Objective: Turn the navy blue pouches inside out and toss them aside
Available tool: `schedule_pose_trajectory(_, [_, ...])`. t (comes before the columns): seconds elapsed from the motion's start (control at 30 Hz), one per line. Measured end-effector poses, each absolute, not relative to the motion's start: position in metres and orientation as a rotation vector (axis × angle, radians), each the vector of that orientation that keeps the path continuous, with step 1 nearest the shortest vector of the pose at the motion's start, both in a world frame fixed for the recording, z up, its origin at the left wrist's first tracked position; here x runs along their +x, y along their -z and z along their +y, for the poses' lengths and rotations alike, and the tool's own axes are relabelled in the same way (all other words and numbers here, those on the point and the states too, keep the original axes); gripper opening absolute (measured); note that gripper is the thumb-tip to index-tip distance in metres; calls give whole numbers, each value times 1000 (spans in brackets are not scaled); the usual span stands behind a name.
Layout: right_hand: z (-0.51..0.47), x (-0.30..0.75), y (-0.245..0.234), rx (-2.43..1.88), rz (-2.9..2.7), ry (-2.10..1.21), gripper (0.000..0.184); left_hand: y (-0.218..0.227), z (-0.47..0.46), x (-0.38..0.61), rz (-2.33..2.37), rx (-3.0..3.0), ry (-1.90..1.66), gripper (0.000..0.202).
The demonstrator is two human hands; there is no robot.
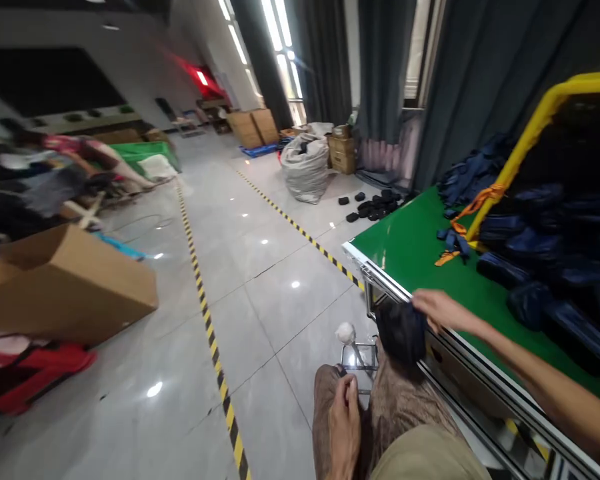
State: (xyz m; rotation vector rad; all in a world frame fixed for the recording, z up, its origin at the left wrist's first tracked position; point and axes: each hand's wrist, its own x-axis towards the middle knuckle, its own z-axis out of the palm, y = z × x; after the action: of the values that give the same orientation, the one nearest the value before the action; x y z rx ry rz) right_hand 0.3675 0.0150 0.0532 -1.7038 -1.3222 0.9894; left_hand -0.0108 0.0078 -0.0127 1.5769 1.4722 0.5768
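Observation:
My right hand [437, 310] is pinched on the upper edge of a dark, soft pouch [403, 333]. The pouch hangs beside the metal edge of the green-topped table [405, 233], above my right thigh. Over my left knee, my left hand [346, 417] is closed; a small dark tip shows at its fingers, but I cannot make out what it is. Many similar navy pouches [570, 267] lie heaped on the table to my right.
A yellow frame [510, 160] with an orange strap [480, 200] stands on the table. Black pouches [375, 205] lie on the floor near a big white sack [305, 170]. An open cardboard box [85, 287] sits at left. Striped tape [205, 307] lines the floor.

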Motion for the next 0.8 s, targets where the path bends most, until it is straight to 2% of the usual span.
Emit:
schedule_pose_trajectory(0.1, [45, 420, -69, -1564, -695, -631, 43, 24, 1, -12, 1461, 1582, -518, 59])
schedule_pose_trajectory(0.2, [35, 451, -60, -1561, -612, -441, 53, 39, -8, -10, 1496, 1558, -478, 69])
schedule_pose_trajectory(0.33, [-33, 466, -28, -2007, -770, -137, 31, 55, -21, -7, 1508, 1567, -395, 74])
schedule_pose_trajectory(0.4, [-73, 476, -14, -2280, -757, 28, 33, 57, -26, -4, 1495, 1593, -349, 70])
schedule_pose_trajectory(0.53, [-126, 505, 9, -2739, -536, -122, 39, 49, -26, 3, 1421, 1622, -285, 71])
schedule_pose_trajectory(0.67, [-133, 513, 35, -2879, -413, -189, 45, 42, -14, 10, 1342, 1643, -173, 78])
schedule_pose_trajectory(0.8, [-125, 509, 49, -2913, -444, -188, 32, 42, -11, 10, 1269, 1633, -146, 81])
